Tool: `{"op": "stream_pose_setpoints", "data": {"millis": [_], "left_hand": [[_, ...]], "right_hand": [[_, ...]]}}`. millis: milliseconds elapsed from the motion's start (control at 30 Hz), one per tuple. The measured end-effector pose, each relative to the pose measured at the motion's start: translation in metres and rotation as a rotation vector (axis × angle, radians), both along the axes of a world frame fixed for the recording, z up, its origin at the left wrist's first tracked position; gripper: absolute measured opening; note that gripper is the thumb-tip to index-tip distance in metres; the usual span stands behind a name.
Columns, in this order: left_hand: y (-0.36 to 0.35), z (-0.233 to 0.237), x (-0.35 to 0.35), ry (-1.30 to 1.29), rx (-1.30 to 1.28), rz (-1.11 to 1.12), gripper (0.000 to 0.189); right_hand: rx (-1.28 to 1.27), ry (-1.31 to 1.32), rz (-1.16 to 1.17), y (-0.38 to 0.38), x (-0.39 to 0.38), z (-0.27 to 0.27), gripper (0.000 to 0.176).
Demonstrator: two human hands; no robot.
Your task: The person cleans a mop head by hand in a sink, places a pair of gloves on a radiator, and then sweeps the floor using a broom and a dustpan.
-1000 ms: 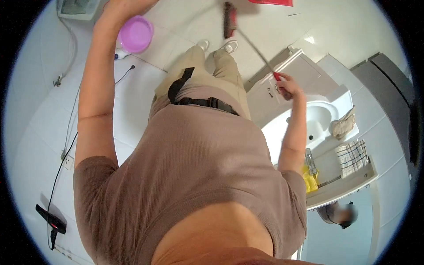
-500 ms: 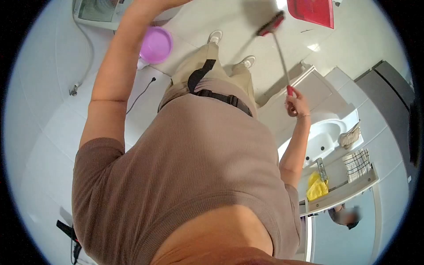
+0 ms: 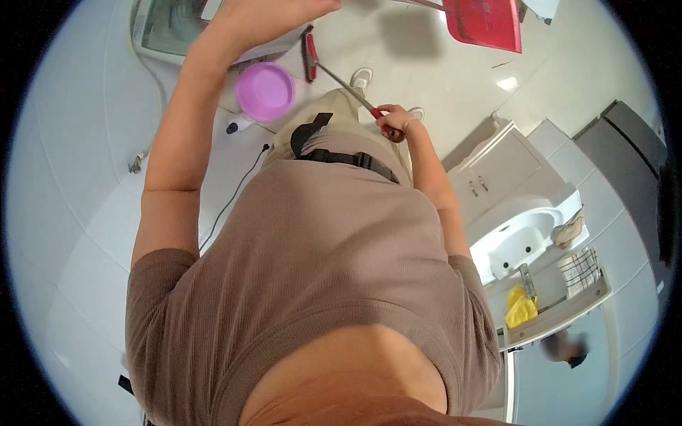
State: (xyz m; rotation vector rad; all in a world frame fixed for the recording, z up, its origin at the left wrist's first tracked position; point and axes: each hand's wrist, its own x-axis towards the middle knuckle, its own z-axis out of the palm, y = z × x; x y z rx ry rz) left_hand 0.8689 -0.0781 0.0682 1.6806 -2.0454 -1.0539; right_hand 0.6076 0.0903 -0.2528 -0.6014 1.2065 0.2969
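Observation:
In my right hand (image 3: 399,122), the fingers are wrapped round the red handle of a broom (image 3: 348,86) with a thin metal shaft. Its red head with dark bristles is beside the washing machine, near the purple basin (image 3: 264,91). At the top edge, my left hand (image 3: 280,18) is partly cut off, so its grip is not fully seen. A thin handle runs from a red dustpan (image 3: 486,25) towards that hand. The dustpan appears raised, with a shadow on the floor below it.
A washing machine (image 3: 174,32) stands at upper left. A white bottle (image 3: 243,122) with a dark cap and a black cord (image 3: 241,186) lie near the basin. To the right are a cabinet (image 3: 501,167), a sink (image 3: 511,245), a yellow cloth (image 3: 521,308) and a dark grey appliance (image 3: 614,153).
My right hand has swung the broom leftward, from the floor near the dustpan to beside the washing machine. The dustpan has shifted slightly left, and part of its handle now shows.

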Motion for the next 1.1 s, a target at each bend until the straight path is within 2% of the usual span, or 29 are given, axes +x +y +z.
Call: {"op": "stream_pose_setpoints", "data": {"millis": [67, 100, 133, 167, 200, 233, 267, 367, 433, 500, 600, 667, 700, 733, 800, 867, 967, 1033, 1100], "left_hand": [[-0.002, -0.001, 0.006, 0.057, 0.004, 0.017, 0.037], [-0.001, -0.001, 0.009, 0.093, 0.016, 0.059, 0.036], [-0.001, -0.001, 0.014, 0.099, 0.017, 0.056, 0.036], [-0.002, -0.003, 0.020, 0.108, 0.027, 0.071, 0.036], [-0.002, -0.002, 0.024, 0.105, 0.037, 0.093, 0.036], [-0.003, -0.002, 0.027, 0.110, 0.035, 0.090, 0.036], [-0.004, -0.001, 0.030, 0.102, 0.023, 0.092, 0.036], [-0.002, -0.002, 0.036, 0.111, -0.020, 0.104, 0.035], [-0.003, 0.003, 0.041, 0.130, -0.065, 0.109, 0.035], [-0.005, 0.010, 0.044, 0.185, 0.033, 0.111, 0.035], [-0.006, 0.016, 0.051, 0.202, 0.028, 0.110, 0.036], [-0.002, 0.008, 0.072, 0.133, -0.051, 0.108, 0.040], [-0.002, 0.005, 0.080, 0.067, -0.123, 0.114, 0.044], [-0.002, 0.008, 0.082, 0.067, -0.129, 0.111, 0.044], [0.001, 0.021, 0.081, 0.193, -0.023, 0.258, 0.047], [0.007, 0.023, 0.084, 0.173, -0.044, 0.284, 0.046], [0.015, 0.032, 0.076, 0.201, -0.006, 0.433, 0.047], [0.020, 0.041, 0.068, 0.155, -0.024, 0.428, 0.047], [0.022, 0.047, 0.059, 0.107, -0.039, 0.424, 0.048]], "right_hand": [[-0.021, 0.060, -0.092, 0.012, -0.050, 0.002, 0.059], [-0.043, 0.065, -0.031, 0.008, -0.050, 0.010, 0.056], [-0.007, 0.142, -0.082, -0.002, -0.057, 0.053, 0.054], [0.011, 0.190, -0.245, 0.015, -0.096, 0.049, 0.052], [0.000, 0.186, -0.261, 0.017, -0.096, 0.050, 0.051], [-0.016, 0.240, -0.314, 0.014, -0.104, 0.072, 0.051], [-0.049, 0.339, -0.369, 0.024, -0.135, 0.069, 0.052], [-0.072, 0.318, -0.428, 0.031, -0.160, 0.064, 0.054], [-0.125, 0.377, -0.552, 0.031, -0.165, 0.072, 0.056], [-0.152, 0.401, -0.552, 0.027, -0.161, 0.075, 0.058], [-0.191, 0.413, -0.480, 0.014, -0.149, 0.099, 0.061], [-0.191, 0.375, -0.348, 0.004, -0.128, 0.134, 0.061], [-0.229, 0.326, -0.319, 0.013, -0.135, 0.120, 0.060], [-0.267, 0.302, -0.288, 0.009, -0.125, 0.134, 0.059], [-0.283, 0.256, -0.210, -0.007, -0.115, 0.136, 0.058], [-0.245, 0.237, -0.187, -0.037, -0.088, 0.143, 0.057], [-0.352, 0.090, -0.159, -0.079, -0.066, 0.079, 0.056], [-0.347, 0.006, -0.130, -0.124, -0.043, 0.047, 0.056], [-0.383, -0.048, -0.234, -0.166, -0.013, 0.027, 0.049]]}}
